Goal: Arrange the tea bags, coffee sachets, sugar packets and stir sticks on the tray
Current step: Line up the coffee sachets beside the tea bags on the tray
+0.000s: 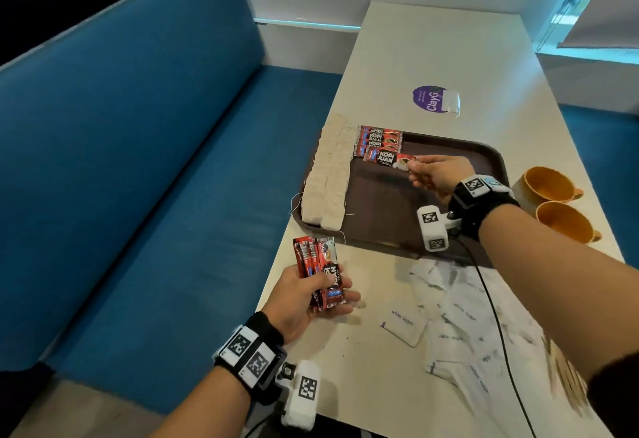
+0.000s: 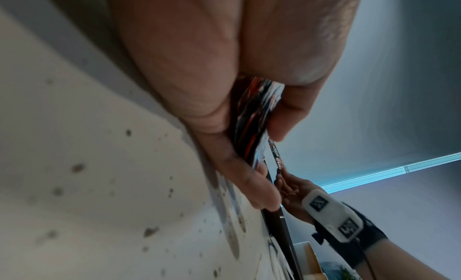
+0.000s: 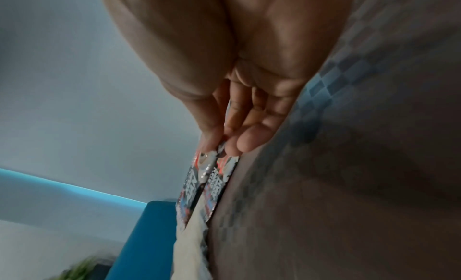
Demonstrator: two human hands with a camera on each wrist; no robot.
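1. Brown tray (image 1: 484,152): 1.
2. Tea bags (image 1: 326,175): 2 rows along the tray's left edge; single bags too tightly packed to count.
3. Coffee sachets on tray (image 1: 378,142): 3 laid overlapping, plus 1 more sachet (image 1: 389,158) pinched by the right hand (image 1: 437,175).
4. Sachet bundle (image 1: 320,271) in the left hand (image 1: 304,299): several, exact count unclear.
5. Sugar packets (image 1: 453,327): loose pile on the table, roughly 8 or more.
6. Orange mugs (image 1: 548,183): 2.
7. Purple sticker (image 1: 427,99): 1.

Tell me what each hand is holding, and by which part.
The left hand grips a bunch of coffee sachets by their lower ends. The right hand pinches one sachet by its right end, over the tray.
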